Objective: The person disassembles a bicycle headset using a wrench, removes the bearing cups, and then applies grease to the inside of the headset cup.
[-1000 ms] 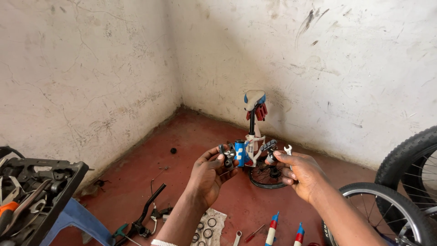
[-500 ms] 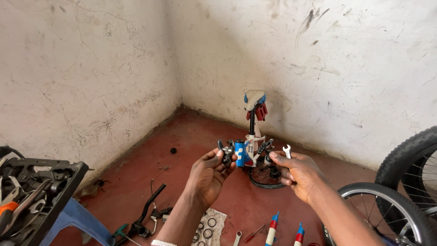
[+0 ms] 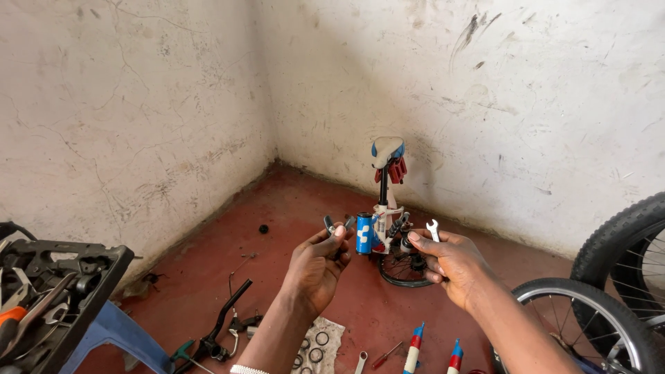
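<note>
- Small dark metal part [image 3: 332, 226] sits pinched in the left hand [image 3: 315, 266], at 9 o'clock from the open-ended spanner [image 3: 433, 230] in the right hand [image 3: 450, 260].
- Risk: the part looks tiny, so a loosened pinch could drop it onto the red floor [image 3: 305, 208] among the rings on the rag [image 3: 315, 343].
- Left grip: fingertips clamped together on the part.
- Right grip: fingers curled tight around the spanner, its head poking up at 12 o'clock.

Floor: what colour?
Dull red floor, scuffed; head view, the only one.
</note>
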